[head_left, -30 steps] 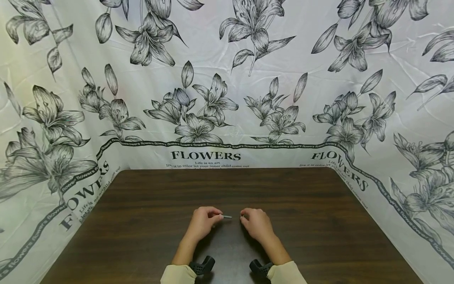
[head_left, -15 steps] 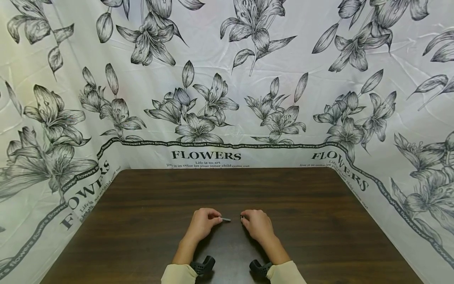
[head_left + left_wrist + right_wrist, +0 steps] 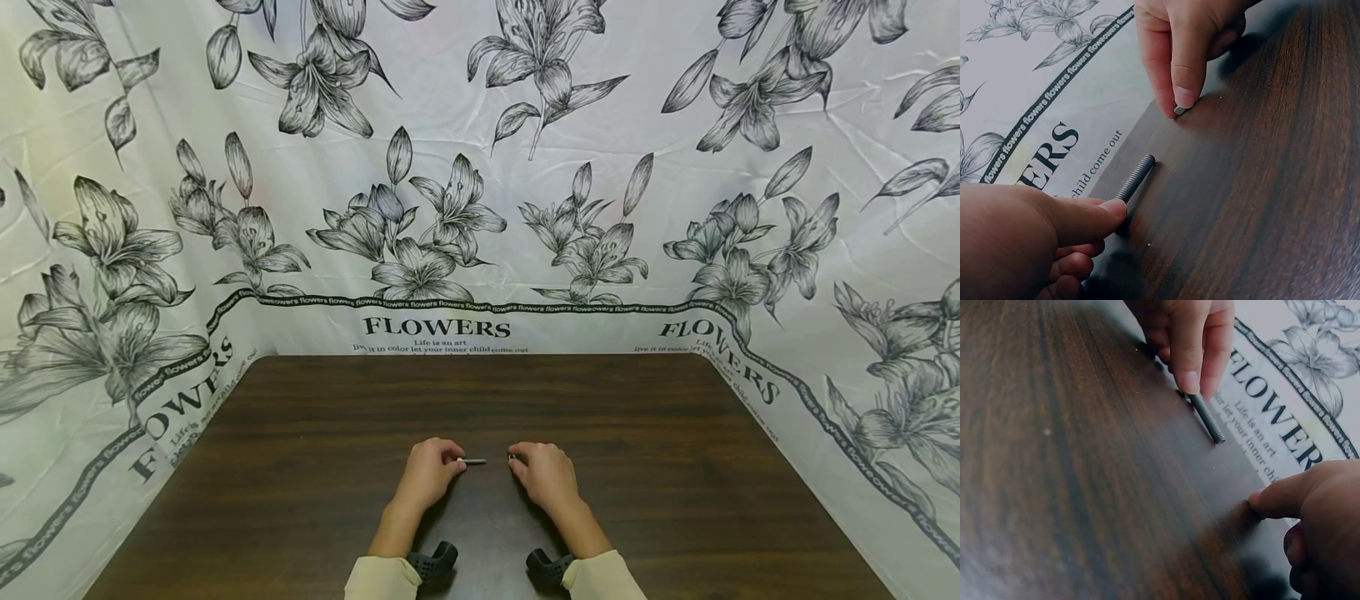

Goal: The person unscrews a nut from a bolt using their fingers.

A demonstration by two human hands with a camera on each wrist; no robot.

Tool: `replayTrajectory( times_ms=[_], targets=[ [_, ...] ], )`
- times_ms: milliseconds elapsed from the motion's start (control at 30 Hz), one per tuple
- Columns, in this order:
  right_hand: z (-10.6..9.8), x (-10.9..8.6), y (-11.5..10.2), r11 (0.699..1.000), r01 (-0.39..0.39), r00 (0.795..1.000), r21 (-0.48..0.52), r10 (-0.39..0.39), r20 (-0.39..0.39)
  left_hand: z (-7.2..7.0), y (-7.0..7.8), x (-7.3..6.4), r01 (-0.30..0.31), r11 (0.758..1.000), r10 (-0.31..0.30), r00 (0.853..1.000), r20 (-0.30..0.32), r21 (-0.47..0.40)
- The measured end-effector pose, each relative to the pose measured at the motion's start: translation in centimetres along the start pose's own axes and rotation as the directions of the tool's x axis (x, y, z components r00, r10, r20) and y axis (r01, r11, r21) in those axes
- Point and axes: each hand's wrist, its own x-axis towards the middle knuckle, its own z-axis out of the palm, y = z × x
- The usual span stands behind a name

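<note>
My left hand (image 3: 429, 475) pinches a grey threaded bolt (image 3: 1137, 177) between thumb and index finger. The bolt's free end points toward my right hand (image 3: 545, 477), and its other end is hidden in the fingertips. In the left wrist view, a small metal nut (image 3: 1179, 110) shows at the thumb and index tips of my right hand, mostly covered by them. A gap separates the bolt's tip from the nut, both held low over the dark wooden table (image 3: 480, 400). The right wrist view shows the bolt's thread (image 3: 1210, 422) plainly, while the nut is hidden there.
White cloth (image 3: 480, 250) printed with black flowers and lettering hangs behind and along both sides of the table. Black wrist devices (image 3: 433, 562) sit at both cuffs of the light yellow sleeves (image 3: 382, 578).
The bolt has swung from tilting down to nearly level in the head view, and more of it shows past the left fingertips. My left fingers have shifted slightly left; my right hand barely moves.
</note>
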Motion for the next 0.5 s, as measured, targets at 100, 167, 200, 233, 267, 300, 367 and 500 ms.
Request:
replayTrajectory(
  times_ms=[100, 167, 200, 233, 267, 300, 367, 500],
  targets=[
    [0.1, 0.3, 0.0, 1.0, -0.011, 1.0, 0.005, 0.011, 0.002, 0.0, -0.1, 0.2, -0.006, 1.0, 0.006, 1.0, -0.001, 0.0],
    [0.1, 0.4, 0.1, 1.0, -0.024, 1.0, 0.019, 0.024, 0.006, 0.0, -0.1, 0.3, -0.003, 1.0, 0.003, 1.0, 0.0, -0.003],
    [0.1, 0.4, 0.1, 0.999, -0.032, 0.999, 0.04, 0.032, 0.01, 0.0, -0.1, 0.4, 0.001, 1.0, -0.001, 1.0, 0.001, -0.007],
    [0.0, 0.5, 0.2, 0.997, -0.039, 0.999, 0.066, 0.038, 0.012, 0.0, 0.0, 0.5, 0.01, 1.0, -0.01, 1.0, 0.003, -0.012],
    [0.0, 0.5, 0.3, 0.994, -0.044, 0.999, 0.101, 0.043, 0.011, 0.0, 0.0, 0.5, 0.026, 1.0, -0.026, 1.0, 0.007, -0.018],
    [-0.2, 0.5, 0.3, 0.989, -0.046, 0.999, 0.14, 0.046, 0.008, 0.0, 0.1, 0.6, 0.035, 0.999, -0.035, 0.999, 0.012, -0.019],
    [-0.5, 0.7, 0.5, 0.969, -0.058, 0.998, 0.238, 0.058, 0.008, -0.2, 0.4, 0.8, 0.054, 0.998, -0.053, 0.998, 0.029, -0.031],
    [-1.3, 1.3, 0.9, 0.915, -0.068, 0.997, 0.397, 0.076, -0.006, -1.0, 0.8, 1.5, 0.058, 0.998, -0.054, 0.996, 0.076, -0.041]
  ],
)
